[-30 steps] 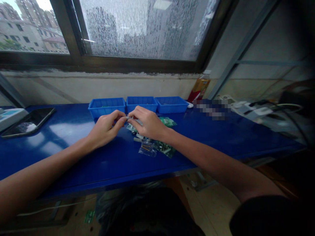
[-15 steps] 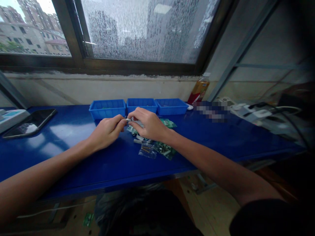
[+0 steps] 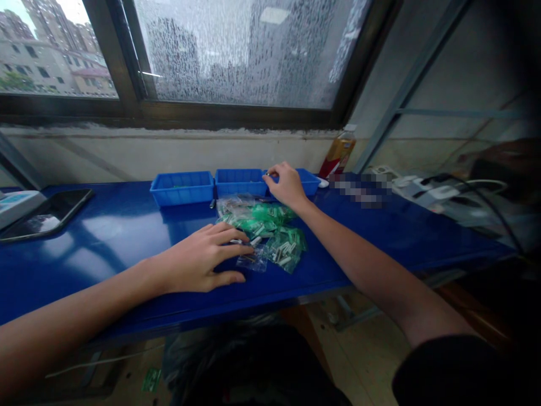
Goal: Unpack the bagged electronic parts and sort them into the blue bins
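Observation:
My left hand (image 3: 207,256) lies low over the table with fingers stretched out. Its fingertips reach a small clear plastic bag (image 3: 253,260) of thin brown pieces and some loose white pieces (image 3: 256,241). My right hand (image 3: 287,185) is raised at the blue bins, over the gap between the middle bin (image 3: 239,187) and the right bin (image 3: 311,187). Thumb and forefinger pinch a tiny item there, too small to name. Between my hands lie green-tinted plastic bags (image 3: 270,213), and nearer me another green bag (image 3: 287,254) with white sticks in it.
The left blue bin (image 3: 182,197) stands at the back. A tablet-like dark device (image 3: 48,211) lies at the far left beside a white device (image 3: 19,203). A drink bottle (image 3: 338,152) stands behind the right bin. Cables and a white power strip (image 3: 435,194) occupy the right side.
My hands, together before over the bags, have parted. The left came down toward me and opened over the small bag; the right moved up and right to the bins with a tiny item.

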A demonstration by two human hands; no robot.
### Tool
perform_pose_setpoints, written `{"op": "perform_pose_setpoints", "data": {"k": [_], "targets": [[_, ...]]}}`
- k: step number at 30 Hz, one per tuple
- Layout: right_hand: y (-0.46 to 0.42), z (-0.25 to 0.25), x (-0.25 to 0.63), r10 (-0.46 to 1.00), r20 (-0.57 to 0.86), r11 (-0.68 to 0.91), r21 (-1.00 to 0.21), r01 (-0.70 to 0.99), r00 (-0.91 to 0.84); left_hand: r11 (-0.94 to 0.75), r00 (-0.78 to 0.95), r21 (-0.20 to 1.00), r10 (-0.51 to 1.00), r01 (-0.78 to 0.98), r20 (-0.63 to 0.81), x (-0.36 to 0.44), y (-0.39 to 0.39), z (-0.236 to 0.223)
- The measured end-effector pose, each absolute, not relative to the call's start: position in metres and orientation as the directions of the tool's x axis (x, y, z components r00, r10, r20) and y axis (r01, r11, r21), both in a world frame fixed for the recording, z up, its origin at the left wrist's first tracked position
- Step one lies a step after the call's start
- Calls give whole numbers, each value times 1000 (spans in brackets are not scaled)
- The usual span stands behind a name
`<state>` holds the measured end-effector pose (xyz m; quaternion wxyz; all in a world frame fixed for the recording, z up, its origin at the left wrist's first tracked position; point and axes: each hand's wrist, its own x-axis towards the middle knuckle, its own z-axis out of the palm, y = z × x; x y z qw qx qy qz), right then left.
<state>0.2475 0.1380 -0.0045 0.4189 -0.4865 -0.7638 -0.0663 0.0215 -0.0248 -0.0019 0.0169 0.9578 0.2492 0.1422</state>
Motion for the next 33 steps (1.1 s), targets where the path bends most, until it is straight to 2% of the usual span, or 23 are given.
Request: {"op": "perform_pose_setpoints", "data": {"k": [9, 13, 15, 17, 20, 23, 27, 33], "targets": [[142, -12, 245, 752, 630, 438, -259, 861, -193, -874, 850, 181, 482, 451, 213, 19, -26, 3], [128, -5, 237, 722, 654, 485, -249, 838, -224, -846, 803, 222, 531, 485, 271, 18, -25, 4], [113, 0, 227, 689, 674, 555, -254, 792, -267, -767, 694, 342, 639, 543, 330, 18, -21, 3], [95, 7, 215, 657, 678, 638, -267, 722, -330, -641, 532, 530, 764, 556, 366, 16, -15, 2], [67, 13, 196, 628, 653, 742, -337, 580, -424, -437, 269, 788, 898, 435, 350, 14, -4, -1], [49, 14, 183, 651, 595, 758, -476, 446, -471, -295, 65, 912, 955, 285, 288, 12, 6, -3], [43, 9, 176, 703, 490, 694, -634, 343, -515, -264, -44, 946, 960, 190, 277, 12, 7, -2], [44, 6, 177, 716, 478, 677, -652, 341, -508, -257, 80, 922, 966, 289, 245, 16, 1, 1]]}}
